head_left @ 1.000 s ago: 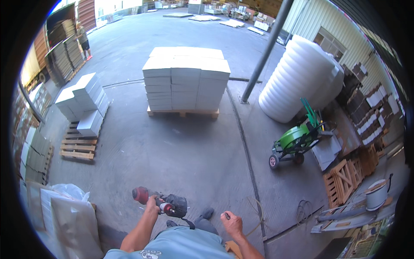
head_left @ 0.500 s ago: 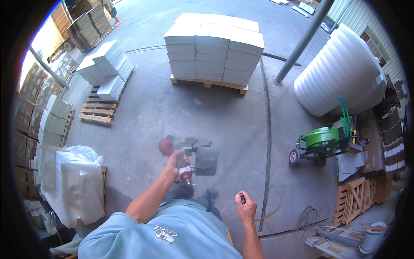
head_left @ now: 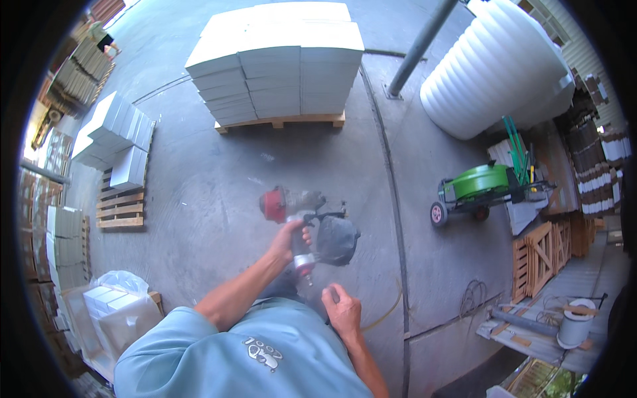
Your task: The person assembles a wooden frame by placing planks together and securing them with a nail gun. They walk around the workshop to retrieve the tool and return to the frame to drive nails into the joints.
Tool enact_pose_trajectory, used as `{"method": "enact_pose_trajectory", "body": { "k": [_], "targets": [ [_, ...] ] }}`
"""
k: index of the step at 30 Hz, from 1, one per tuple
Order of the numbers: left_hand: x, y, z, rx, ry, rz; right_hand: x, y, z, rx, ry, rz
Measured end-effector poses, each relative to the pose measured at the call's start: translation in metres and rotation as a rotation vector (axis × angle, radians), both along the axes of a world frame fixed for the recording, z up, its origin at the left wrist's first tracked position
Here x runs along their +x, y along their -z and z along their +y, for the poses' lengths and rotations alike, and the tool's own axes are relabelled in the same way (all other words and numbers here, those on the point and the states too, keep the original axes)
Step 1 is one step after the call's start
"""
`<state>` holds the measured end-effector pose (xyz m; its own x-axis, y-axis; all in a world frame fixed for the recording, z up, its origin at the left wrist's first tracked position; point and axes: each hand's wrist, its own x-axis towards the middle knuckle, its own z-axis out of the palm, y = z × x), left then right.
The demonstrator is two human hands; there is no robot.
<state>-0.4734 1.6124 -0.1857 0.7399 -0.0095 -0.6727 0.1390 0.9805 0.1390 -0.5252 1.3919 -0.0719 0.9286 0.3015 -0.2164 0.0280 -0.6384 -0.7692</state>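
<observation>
My left hand (head_left: 290, 240) is wrapped round the handle of a pneumatic coil nailer (head_left: 337, 240). The nailer has a red cap, a metal body and a dark round magazine, and hangs in front of my waist. Its air fitting at the handle's end points down toward my right hand (head_left: 343, 310), with a short gap between. My right hand is closed on the end of a yellowish air hose (head_left: 385, 315); its dark coupling is mostly hidden by the fingers. The hose curves off to the right behind the hand.
Ahead, white cartons (head_left: 272, 73) stand on a wooden pallet (head_left: 285, 123). More cartons (head_left: 129, 166) are stacked left. A green strapping cart (head_left: 481, 186) and a big white foam roll (head_left: 494, 69) stand right, near a steel post (head_left: 421, 50). A person (head_left: 103, 36) is far left.
The nailer and my left hand have shifted slightly right and up in view. My right hand has moved left and up with the hose end, closer to the nailer's fitting. My view has turned.
</observation>
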Motion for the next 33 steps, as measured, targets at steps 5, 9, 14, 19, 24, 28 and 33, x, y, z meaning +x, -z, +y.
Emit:
{"method": "enact_pose_trajectory", "body": {
  "k": [5,9,14,19,24,28,33],
  "targets": [
    [0.047,0.008,-0.018,0.044,0.053,0.095,0.011,0.004,0.017,-0.150,0.041,0.032],
    [0.062,0.007,-0.036,0.088,0.127,0.089,0.020,0.005,0.011,-0.181,0.113,0.035],
    [0.074,0.009,-0.074,0.148,0.169,0.151,0.034,0.015,-0.018,-0.220,0.139,-0.007],
    [0.080,0.010,-0.123,0.287,0.211,0.156,0.041,0.033,-0.069,-0.262,0.078,0.018],
    [0.090,0.002,-0.177,0.326,0.219,0.186,0.053,0.041,-0.125,-0.244,0.005,0.016],
    [0.101,-0.001,-0.218,0.331,0.288,0.157,0.061,0.043,-0.159,-0.170,0.071,0.002],
    [0.121,-0.002,-0.260,0.451,0.400,0.192,0.061,0.040,-0.192,-0.138,0.182,0.029]
  ]
}}
